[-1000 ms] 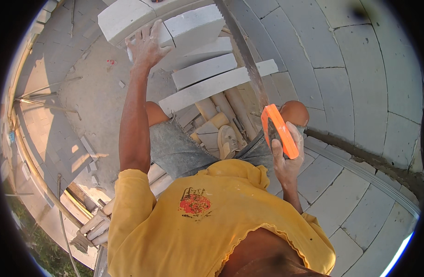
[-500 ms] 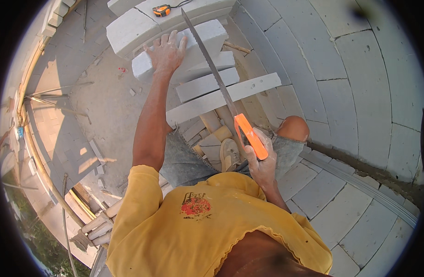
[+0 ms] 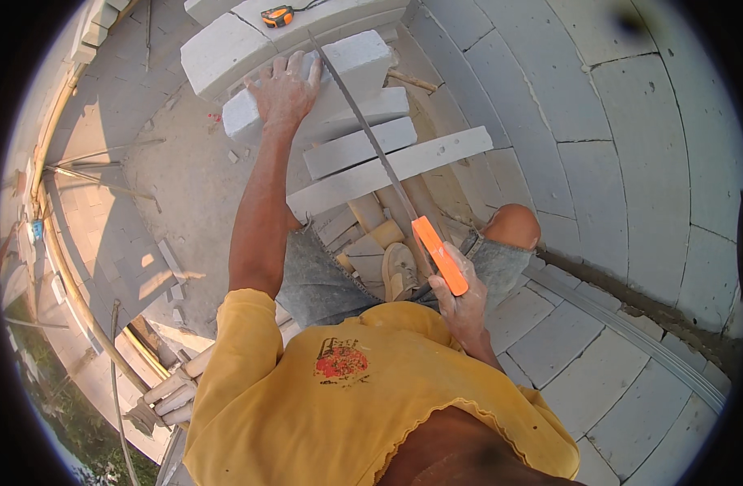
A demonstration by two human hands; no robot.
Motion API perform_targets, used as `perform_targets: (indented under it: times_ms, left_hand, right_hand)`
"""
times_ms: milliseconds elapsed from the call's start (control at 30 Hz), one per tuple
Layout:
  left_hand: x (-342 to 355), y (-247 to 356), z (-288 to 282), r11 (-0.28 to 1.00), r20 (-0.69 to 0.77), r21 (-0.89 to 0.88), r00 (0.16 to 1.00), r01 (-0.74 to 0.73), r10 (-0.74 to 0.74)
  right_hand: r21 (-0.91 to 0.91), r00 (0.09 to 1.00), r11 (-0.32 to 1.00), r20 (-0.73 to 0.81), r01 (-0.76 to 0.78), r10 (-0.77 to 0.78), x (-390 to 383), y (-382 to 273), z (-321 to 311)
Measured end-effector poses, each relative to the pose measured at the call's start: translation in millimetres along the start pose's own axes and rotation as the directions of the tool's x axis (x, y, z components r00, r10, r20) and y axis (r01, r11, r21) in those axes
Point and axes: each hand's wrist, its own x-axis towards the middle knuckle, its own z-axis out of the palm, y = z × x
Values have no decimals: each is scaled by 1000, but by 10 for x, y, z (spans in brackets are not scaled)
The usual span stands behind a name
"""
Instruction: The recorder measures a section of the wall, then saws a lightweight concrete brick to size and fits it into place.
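Note:
My right hand [image 3: 460, 296] grips the orange handle of a long hand saw [image 3: 377, 146]. Its toothed grey blade slants up and to the left across a pale grey block [image 3: 351, 69]. On that block's left part my left hand [image 3: 284, 93] presses down, its dusty fingers spread. The blade passes just right of the left fingers; whether its teeth sit in a cut cannot be made out. Nearer to me lie a short block strip [image 3: 359, 148] and a longer narrow strip [image 3: 436, 159], both under the line of the saw.
An orange and black tape measure [image 3: 278, 15] rests on a larger block [image 3: 234, 53] at the far side. A block wall [image 3: 549, 89] rises on the right. Bamboo poles [image 3: 59, 259] curve along the left edge. My shoe [image 3: 399, 269] is among offcuts below the strips.
The saw has been drawn back toward me, with its handle and my right hand slightly lower. My left hand stays on the block, and the view has shifted slightly.

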Motion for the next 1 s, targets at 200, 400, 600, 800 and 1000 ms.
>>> perform_targets:
  times_ms: [200,400,600,800,1000]
  left_hand:
    - [26,36,-46,1000,-18,-2,1000,-10,10]
    - [74,-50,70,1000,-74,10,997,-2,2]
    - [2,-99,36,1000,-49,-6,999,-17,17]
    - [87,-72,97,1000,-65,-8,998,5,-5]
    - [78,-9,81,1000,-94,10,996,-11,12]
  right_hand:
    - [87,997,996,-67,-21,27,107,-125,91]
    - [-42,998,998,-41,41,-43,611,-110,315]
    - [21,995,1000,-96,-23,24,471,-237,284]
    - [128,996,992,-90,-15,27,446,-261,368]
    - [-51,988,994,-111,99,-104,864,-353,385]
